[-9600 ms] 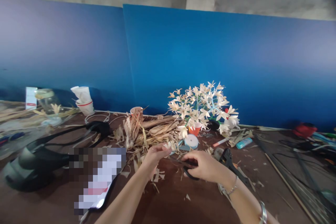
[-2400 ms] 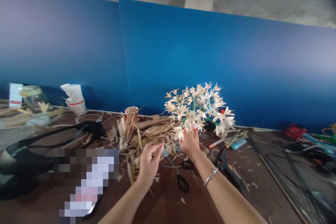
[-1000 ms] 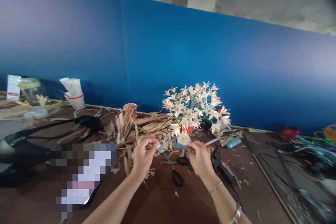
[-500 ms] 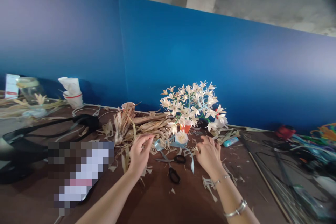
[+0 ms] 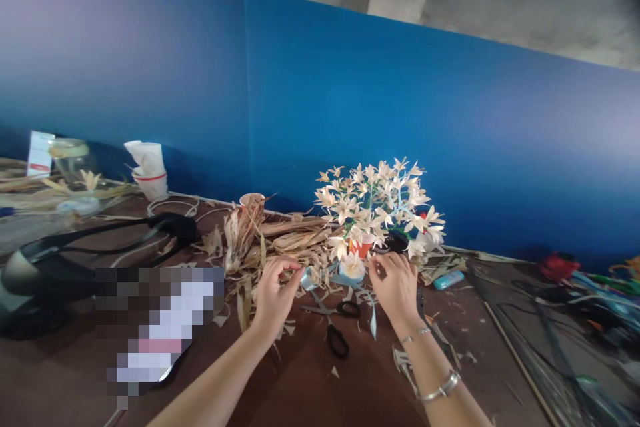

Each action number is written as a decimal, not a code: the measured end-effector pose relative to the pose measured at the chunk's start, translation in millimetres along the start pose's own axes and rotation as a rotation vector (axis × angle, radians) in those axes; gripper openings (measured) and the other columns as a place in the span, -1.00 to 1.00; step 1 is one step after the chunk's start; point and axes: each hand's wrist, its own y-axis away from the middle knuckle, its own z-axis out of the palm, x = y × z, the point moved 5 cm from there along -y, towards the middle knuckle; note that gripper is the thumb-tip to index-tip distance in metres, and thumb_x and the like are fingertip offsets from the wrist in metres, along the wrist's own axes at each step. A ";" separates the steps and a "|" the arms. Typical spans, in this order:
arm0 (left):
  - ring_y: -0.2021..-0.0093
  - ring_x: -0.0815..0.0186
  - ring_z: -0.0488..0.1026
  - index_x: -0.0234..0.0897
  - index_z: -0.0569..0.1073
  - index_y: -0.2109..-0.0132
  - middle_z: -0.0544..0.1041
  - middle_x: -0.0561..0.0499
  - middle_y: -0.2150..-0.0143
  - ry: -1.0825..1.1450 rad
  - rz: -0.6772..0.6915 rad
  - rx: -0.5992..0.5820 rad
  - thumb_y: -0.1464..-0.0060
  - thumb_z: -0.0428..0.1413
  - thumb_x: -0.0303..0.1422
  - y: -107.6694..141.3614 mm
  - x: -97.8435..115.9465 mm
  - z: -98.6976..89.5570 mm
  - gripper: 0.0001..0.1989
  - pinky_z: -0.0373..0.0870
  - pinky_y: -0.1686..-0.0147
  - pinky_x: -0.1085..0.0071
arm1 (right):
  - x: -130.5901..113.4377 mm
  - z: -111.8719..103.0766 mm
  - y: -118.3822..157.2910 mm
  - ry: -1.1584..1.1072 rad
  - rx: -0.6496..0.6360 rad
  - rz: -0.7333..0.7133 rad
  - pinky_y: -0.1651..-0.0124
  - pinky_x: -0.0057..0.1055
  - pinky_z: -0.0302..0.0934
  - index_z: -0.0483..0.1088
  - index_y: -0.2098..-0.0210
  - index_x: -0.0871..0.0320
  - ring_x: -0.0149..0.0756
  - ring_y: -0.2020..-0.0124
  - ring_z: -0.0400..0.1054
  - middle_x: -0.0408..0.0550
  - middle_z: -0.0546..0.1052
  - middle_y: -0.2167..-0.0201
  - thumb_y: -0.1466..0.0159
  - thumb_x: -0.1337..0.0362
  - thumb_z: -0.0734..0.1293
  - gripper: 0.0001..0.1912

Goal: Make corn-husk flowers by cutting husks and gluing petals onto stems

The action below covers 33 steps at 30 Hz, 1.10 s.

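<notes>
My left hand [image 5: 279, 290] is closed in a pinch, thumb against fingertips, just left of a small roll of light blue ribbon [image 5: 310, 279]. What it holds, if anything, is too small to make out. Across from it my right hand [image 5: 397, 288] also pinches, its fingertips beside a cream flower [image 5: 353, 267] in a light blue base; I cannot make out anything in the fingers. Black-handled scissors [image 5: 335, 320] lie partly spread on the table between my wrists. Behind the hands, a bunch of cream husk flowers [image 5: 375, 203] stands in a red-and-white paper cup [image 5: 361, 247].
Dry corn husks [image 5: 290, 233] and scraps cover the table behind my left hand. A black strap [image 5: 170, 233] and a blurred-out phone [image 5: 165, 333] lie at left, with a white cup [image 5: 153, 183] behind. Cables [image 5: 590, 293] lie at right. A blue partition [image 5: 350, 93] stands behind.
The whole view has shifted, so things sit a little farther right. My right hand has moved inward toward the cream flower, and its fingers have come together. The left hand stays near the ribbon roll.
</notes>
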 end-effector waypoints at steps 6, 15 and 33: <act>0.21 0.23 0.39 -0.26 0.45 0.38 0.48 -0.05 0.31 0.027 0.003 -0.014 -0.04 0.06 -0.30 3.4 1.4 3.1 -0.86 0.32 0.31 0.39 | -18.6 29.0 -15.4 0.068 -0.047 -0.024 0.21 -0.36 -0.09 0.46 0.38 0.12 -0.25 0.26 0.27 -0.05 0.51 0.39 -0.22 0.31 0.20 -0.81; 0.28 0.25 0.42 -0.26 0.44 0.22 0.49 -0.09 0.27 0.140 -0.122 -0.038 -0.10 -0.03 -0.39 16.5 6.2 17.2 -0.83 0.36 0.35 0.36 | -19.0 27.0 1.0 0.042 -0.111 0.045 0.13 -0.33 -0.04 0.39 0.11 0.14 -0.19 0.15 0.27 -0.02 0.52 0.24 -0.21 0.26 0.17 -0.70; 0.21 0.21 0.38 -0.22 0.43 0.20 0.47 -0.09 0.27 0.075 0.120 -0.110 -0.10 -0.11 -0.52 26.9 28.7 10.1 -0.75 0.32 0.21 0.26 | -23.2 14.7 9.7 -0.107 0.088 -0.004 -0.03 -0.20 0.00 0.31 0.13 0.19 -0.15 0.01 0.23 0.06 0.44 0.12 -0.19 0.37 0.10 -0.71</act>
